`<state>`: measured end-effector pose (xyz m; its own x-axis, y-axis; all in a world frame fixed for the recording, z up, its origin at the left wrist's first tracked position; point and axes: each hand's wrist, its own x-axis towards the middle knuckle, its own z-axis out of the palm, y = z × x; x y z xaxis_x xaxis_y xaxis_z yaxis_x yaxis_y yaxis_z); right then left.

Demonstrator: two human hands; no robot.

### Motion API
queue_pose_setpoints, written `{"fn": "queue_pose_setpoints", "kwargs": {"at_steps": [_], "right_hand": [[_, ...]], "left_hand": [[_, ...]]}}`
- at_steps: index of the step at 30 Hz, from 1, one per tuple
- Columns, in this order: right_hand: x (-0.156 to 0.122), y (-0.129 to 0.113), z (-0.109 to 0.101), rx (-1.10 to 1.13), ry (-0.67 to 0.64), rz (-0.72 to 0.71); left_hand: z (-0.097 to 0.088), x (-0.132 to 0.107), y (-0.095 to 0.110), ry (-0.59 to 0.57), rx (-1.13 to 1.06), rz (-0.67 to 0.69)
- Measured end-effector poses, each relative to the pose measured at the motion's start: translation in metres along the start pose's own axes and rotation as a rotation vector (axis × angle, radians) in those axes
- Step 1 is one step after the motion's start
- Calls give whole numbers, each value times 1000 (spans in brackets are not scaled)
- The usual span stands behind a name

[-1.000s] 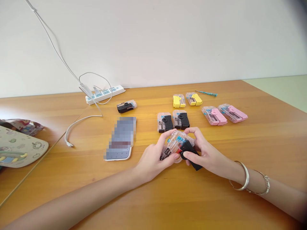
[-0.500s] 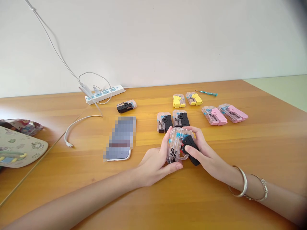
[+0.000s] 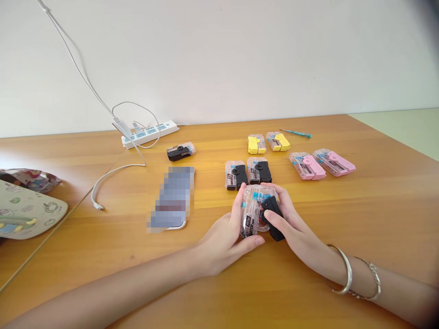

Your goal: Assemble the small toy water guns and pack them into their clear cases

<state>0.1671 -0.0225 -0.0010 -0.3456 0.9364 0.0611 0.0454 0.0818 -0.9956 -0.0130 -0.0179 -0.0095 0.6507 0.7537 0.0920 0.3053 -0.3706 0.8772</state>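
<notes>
My left hand (image 3: 219, 246) grips a clear plastic case (image 3: 252, 212) with a printed "Mini" label, its thumb along the near edge. My right hand (image 3: 295, 224) presses its fingers on a black plastic piece (image 3: 273, 218) against the case, and part of that piece is hidden. Just beyond my hands lie two black toys in clear cases (image 3: 236, 176). Behind them are two yellow ones (image 3: 257, 144), and two pink ones (image 3: 307, 166) lie to the right.
A small black item in a clear case (image 3: 180, 151) and a pixelated phone (image 3: 171, 198) lie left of my hands. A teal screwdriver (image 3: 295, 133), a white power strip (image 3: 149, 135) with cables, and a patterned bag (image 3: 27, 210) are also on or beside the wooden table (image 3: 308, 274).
The clear case has turned from tilted to more upright between my hands. Both hands have drawn slightly toward me, and the black piece now sits against the case's right side.
</notes>
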Motion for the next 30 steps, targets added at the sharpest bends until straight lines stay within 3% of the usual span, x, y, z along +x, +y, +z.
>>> {"fn": "queue_pose_setpoints", "kwargs": {"at_steps": [6, 10, 17, 22, 30], "right_hand": [[4, -3, -6, 7, -47, -4], [5, -7, -13, 86, -170, 129], [14, -14, -33, 77, -344, 183], [24, -10, -56, -17, -511, 283], [27, -14, -59, -49, -553, 344]], "left_hand": [[2, 0, 6, -15, -197, -79], [-1, 0, 13, -26, -404, -155], [-15, 5, 17, -61, -415, -173], [-20, 7, 15, -153, -469, -164], [-26, 8, 14, -243, -441, -217]]}}
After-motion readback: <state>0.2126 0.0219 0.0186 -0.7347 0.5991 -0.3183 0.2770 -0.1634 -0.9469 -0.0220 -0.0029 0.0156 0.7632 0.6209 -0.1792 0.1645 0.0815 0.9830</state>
